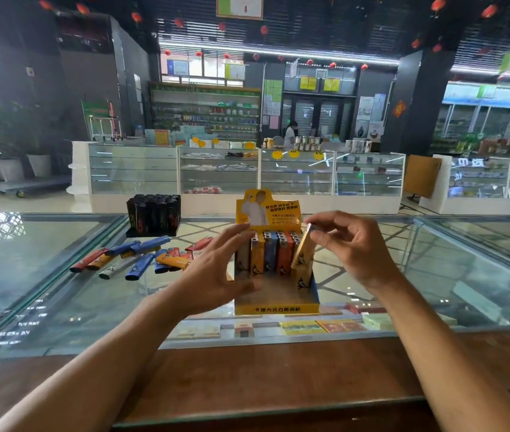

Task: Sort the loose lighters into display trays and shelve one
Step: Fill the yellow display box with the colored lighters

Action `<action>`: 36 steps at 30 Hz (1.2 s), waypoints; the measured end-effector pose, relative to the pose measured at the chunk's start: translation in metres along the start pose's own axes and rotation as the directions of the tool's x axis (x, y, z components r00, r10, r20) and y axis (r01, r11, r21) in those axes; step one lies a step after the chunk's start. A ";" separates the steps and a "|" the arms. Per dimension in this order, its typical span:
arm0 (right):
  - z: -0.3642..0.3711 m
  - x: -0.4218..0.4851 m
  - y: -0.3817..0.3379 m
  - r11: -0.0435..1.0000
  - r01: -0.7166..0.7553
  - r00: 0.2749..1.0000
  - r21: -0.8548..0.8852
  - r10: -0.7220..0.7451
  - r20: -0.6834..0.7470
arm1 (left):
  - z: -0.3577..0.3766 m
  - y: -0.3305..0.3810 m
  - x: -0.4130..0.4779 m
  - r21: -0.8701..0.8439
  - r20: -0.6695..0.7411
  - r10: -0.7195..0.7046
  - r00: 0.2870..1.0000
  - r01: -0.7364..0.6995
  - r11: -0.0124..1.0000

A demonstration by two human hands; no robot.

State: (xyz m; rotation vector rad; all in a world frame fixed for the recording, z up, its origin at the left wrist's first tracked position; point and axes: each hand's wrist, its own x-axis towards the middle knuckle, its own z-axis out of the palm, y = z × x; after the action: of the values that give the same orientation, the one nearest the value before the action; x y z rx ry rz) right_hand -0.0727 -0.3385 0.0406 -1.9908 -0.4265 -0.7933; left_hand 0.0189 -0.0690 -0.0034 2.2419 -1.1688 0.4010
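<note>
Right hand pinches the top of a yellow lighter, tilted at the right end of the display tray row, near the bench front edge. Left hand fingers are spread at the tray's left side, with loose lighters further left. Probably light, stiff and slick: pinch the flat sides near the cap.

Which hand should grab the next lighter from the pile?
Probably the left hand: it is open and empty, and the loose lighters lie just beside it. The right hand is busy pinching a yellow lighter over the display tray.
</note>
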 end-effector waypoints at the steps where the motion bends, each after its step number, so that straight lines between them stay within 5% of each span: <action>1: 0.000 -0.005 0.001 0.998 0.015 1.000 -0.064 -0.014 0.009 | 0.003 -0.003 0.000 0.037 0.059 -0.010 0.998 0.008 0.999; 4: 0.004 -0.020 0.003 0.975 0.069 0.997 -0.210 -0.072 -0.008 | 0.009 -0.007 0.002 0.128 0.158 -0.046 0.986 0.026 0.991; 10: 0.013 -0.027 0.014 0.882 0.198 0.977 -0.428 -0.211 0.016 | 0.010 -0.007 0.001 0.050 0.221 -0.063 0.973 0.053 0.997; 24: 0.019 -0.028 0.016 0.921 0.123 0.983 -0.371 -0.165 -0.084 | 0.010 -0.005 0.001 0.074 0.225 -0.071 0.972 0.055 0.996; 36: 0.024 -0.033 0.019 0.832 0.164 0.979 -0.531 -0.203 -0.015 | 0.009 -0.003 -0.001 0.091 0.210 -0.083 0.974 0.065 0.994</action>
State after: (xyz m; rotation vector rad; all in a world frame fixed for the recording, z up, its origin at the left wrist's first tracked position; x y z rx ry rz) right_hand -0.0774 -0.3273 -0.0022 -2.4444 -0.3891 -1.2015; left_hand 0.0210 -0.0729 -0.0121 2.4419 -1.1892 0.1848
